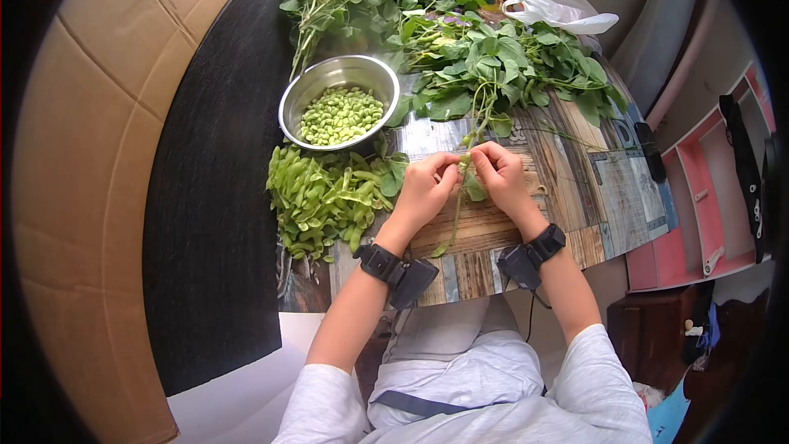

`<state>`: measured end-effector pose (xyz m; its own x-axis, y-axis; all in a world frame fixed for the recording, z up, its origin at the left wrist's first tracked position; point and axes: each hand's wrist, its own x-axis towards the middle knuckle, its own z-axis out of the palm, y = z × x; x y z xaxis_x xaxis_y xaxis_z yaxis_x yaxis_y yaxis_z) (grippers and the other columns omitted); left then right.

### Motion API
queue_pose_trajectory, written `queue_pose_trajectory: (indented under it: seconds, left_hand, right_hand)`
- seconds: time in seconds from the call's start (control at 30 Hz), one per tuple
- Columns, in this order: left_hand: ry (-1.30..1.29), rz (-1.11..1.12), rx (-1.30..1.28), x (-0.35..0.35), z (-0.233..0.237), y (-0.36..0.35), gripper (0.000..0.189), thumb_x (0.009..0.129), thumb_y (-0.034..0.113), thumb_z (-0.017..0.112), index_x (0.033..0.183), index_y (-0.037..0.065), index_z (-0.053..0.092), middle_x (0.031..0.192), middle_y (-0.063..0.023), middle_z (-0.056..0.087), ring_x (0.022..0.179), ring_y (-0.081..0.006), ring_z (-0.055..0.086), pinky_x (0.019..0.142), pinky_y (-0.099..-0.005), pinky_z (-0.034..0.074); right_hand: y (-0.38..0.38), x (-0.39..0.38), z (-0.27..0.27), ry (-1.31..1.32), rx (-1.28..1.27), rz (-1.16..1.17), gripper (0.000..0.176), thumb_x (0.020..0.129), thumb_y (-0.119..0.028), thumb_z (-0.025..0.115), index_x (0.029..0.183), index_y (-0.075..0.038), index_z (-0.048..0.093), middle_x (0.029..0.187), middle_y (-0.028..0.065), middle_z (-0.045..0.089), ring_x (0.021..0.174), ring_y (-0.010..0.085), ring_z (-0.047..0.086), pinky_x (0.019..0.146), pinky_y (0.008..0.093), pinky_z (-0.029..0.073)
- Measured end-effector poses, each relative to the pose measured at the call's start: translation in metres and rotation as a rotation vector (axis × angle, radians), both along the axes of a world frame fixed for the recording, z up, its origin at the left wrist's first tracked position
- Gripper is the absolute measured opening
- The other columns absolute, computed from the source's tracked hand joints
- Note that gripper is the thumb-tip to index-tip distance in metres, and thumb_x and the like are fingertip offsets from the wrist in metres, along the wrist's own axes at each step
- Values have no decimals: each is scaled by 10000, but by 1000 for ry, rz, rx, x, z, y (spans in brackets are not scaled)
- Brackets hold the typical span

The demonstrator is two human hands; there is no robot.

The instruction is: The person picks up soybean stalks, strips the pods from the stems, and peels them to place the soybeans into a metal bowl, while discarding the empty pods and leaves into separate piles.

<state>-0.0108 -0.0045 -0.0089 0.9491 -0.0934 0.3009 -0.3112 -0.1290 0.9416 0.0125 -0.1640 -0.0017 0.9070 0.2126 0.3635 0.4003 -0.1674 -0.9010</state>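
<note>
My left hand (429,187) and my right hand (503,178) meet over the front middle of the table, fingertips pinched together. Between them shows a small green soybean pod (465,159), partly hidden by the fingers. It is on a soybean stalk (481,122) that runs from the leafy pile down past both hands, with a leaf (474,187) hanging below them. Left of my hands stands a steel bowl (289,119) holding shelled green beans (341,113). In front of the bowl lies a heap of green pods (316,197), seemingly split husks.
Leafy soybean plants (501,53) cover the back of the wood-patterned table (575,189). A white plastic bag (555,10) lies behind them. A black panel (222,189) and cardboard (90,156) stand left. A pink-and-white shelf unit (690,189) is at right.
</note>
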Motion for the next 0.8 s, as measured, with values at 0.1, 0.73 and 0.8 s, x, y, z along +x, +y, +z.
queue_pose_trajectory:
  seconds: [0.1,0.73,0.8]
  left_hand:
    - [10,1,-12,3,-1,0,170,858,67,528,960,-39,613,724,-63,645,645,-83,600,576,-219,482]
    - [-112,131,64,1,-1,1,170,790,126,564,881,-3,628,703,-151,620,611,-253,605,591,-341,469]
    - [-195,146,122,7,-13,1,160,734,129,621,844,14,602,696,-148,609,631,-286,606,604,-343,457]
  right_hand:
    - [0,1,1,105,133,18,161,906,-147,541,821,-16,582,577,-43,487,497,18,407,442,190,306]
    - [101,60,122,-347,-266,139,161,858,-158,535,848,0,562,554,29,501,502,126,486,485,274,383]
    - [135,75,120,-315,-454,262,194,836,-159,569,962,-12,564,671,46,553,630,140,534,578,283,429]
